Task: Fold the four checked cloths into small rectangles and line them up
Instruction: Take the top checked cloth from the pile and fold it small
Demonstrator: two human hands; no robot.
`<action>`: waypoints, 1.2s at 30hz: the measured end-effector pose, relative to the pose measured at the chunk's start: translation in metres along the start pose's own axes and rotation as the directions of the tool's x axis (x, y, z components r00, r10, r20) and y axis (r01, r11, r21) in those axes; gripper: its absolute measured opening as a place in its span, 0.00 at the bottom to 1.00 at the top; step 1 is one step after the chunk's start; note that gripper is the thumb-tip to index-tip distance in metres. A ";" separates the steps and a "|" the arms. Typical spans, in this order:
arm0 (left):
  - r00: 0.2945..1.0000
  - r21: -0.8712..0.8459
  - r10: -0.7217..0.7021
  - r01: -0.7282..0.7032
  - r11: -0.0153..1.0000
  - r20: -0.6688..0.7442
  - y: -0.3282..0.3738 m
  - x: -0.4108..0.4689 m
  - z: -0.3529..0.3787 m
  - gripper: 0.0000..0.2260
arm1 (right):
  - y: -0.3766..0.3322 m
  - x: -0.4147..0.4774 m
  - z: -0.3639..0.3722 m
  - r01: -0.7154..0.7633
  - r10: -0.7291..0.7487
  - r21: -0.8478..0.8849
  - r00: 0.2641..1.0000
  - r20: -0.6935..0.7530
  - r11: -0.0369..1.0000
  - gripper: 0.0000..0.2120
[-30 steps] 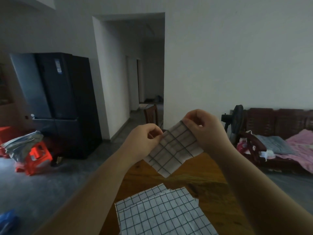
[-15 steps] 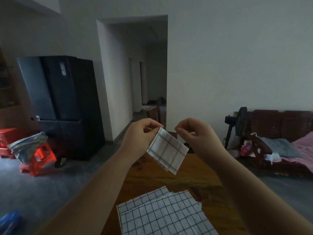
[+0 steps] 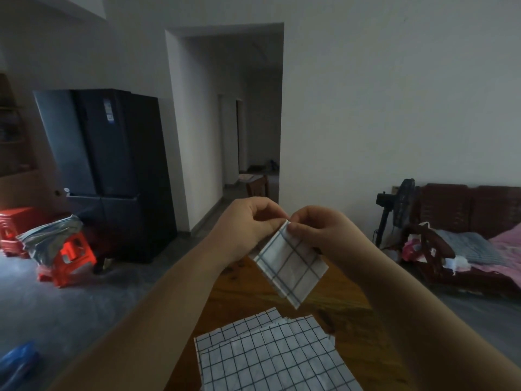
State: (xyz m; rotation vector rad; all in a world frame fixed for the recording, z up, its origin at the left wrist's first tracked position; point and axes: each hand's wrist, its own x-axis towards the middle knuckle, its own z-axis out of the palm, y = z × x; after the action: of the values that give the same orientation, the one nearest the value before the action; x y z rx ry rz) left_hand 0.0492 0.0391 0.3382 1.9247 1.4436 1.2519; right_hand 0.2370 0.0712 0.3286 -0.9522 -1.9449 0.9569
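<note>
A white cloth with dark checks, folded into a small rectangle, hangs in the air above the wooden table. My left hand and my right hand both pinch its top corner, fingertips almost touching. The cloth dangles tilted, like a diamond. Below it, a pile of unfolded checked cloths lies flat on the table near the bottom edge of the view, overlapping one another.
A dark fridge stands at the left wall, with red plastic stools and a grey bag beside it. A standing fan and a wooden sofa with pink bedding are at the right. A doorway opens straight ahead.
The held cloth has gone from a wider half-fold to a smaller rectangle. My right hand let go, then came back to pinch the top corner beside my left hand.
</note>
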 end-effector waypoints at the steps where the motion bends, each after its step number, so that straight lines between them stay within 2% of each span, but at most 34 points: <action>1: 0.999 -0.036 -0.031 0.032 0.999 0.039 0.001 -0.001 -0.002 0.03 | 0.000 -0.001 0.000 0.005 -0.005 -0.009 1.000 0.000 1.000 0.06; 5: 0.983 -0.133 -0.119 0.138 0.982 0.137 -0.002 -0.004 -0.007 0.04 | 0.002 -0.004 0.000 0.014 -0.017 -0.052 0.998 -0.056 0.999 0.05; 8: 0.981 -0.065 -0.159 0.167 0.984 0.113 -0.005 -0.006 -0.008 0.05 | 0.004 -0.004 0.001 0.027 -0.044 -0.124 0.990 -0.136 0.992 0.04; 13: 0.990 0.130 -0.134 0.126 0.983 0.052 -0.006 -0.009 -0.005 0.03 | 0.003 -0.002 0.000 0.047 -0.076 -0.134 0.973 -0.216 0.990 0.02; 18: 0.992 0.131 -0.121 0.116 0.985 0.036 -0.008 -0.009 -0.004 0.04 | 0.004 -0.004 0.004 0.086 -0.110 -0.121 0.971 -0.213 0.989 0.02; 27: 0.999 0.140 -0.049 0.051 0.989 -0.015 -0.009 -0.014 -0.002 0.02 | -0.001 -0.008 0.009 0.063 -0.072 -0.057 0.980 -0.184 0.996 0.04; 32: 0.999 0.141 -0.045 0.047 0.989 -0.015 -0.015 -0.015 0.000 0.04 | 0.000 -0.007 0.013 0.058 -0.077 -0.085 0.969 -0.234 0.995 0.03; 36: 0.997 0.098 -0.076 0.074 0.992 0.008 -0.022 -0.017 -0.002 0.06 | 0.003 -0.006 0.011 0.034 -0.036 -0.011 0.954 -0.299 0.999 0.03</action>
State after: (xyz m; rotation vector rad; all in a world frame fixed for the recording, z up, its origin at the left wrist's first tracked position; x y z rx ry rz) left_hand 0.0344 0.0314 0.3154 1.9179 1.5834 1.1540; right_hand 0.2308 0.0644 0.3197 -0.9998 -1.7037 0.7385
